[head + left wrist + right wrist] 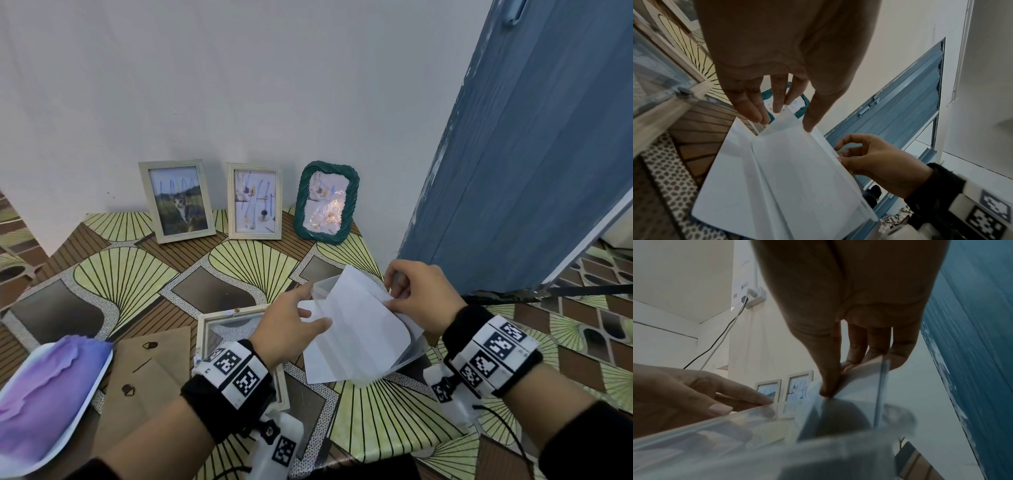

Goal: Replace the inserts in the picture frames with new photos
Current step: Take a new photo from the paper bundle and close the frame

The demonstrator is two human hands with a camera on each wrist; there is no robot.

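Both hands hold a clear plastic sleeve (412, 354) with white photo sheets (356, 342) above the table. My left hand (291, 322) grips the left side, thumb on top of a sheet and fingers behind. My right hand (397, 291) pinches the sleeve's far right edge. In the left wrist view the left hand (785, 120) reaches the sheets' (797, 178) top edge. In the right wrist view the right hand (830, 391) pinches a sheet between thumb and forefinger. A pale frame (209, 329) lies face down and open, with its brown backing board (147, 370) and a purple photo (48, 383) beside it.
Three frames stand against the wall: a pale one with a dog photo (177, 200), a second pale one (254, 201) and a green twisted one (325, 202). A blue door (513, 154) stands open on the right, close to my right hand. The tablecloth (130, 274) is patterned.
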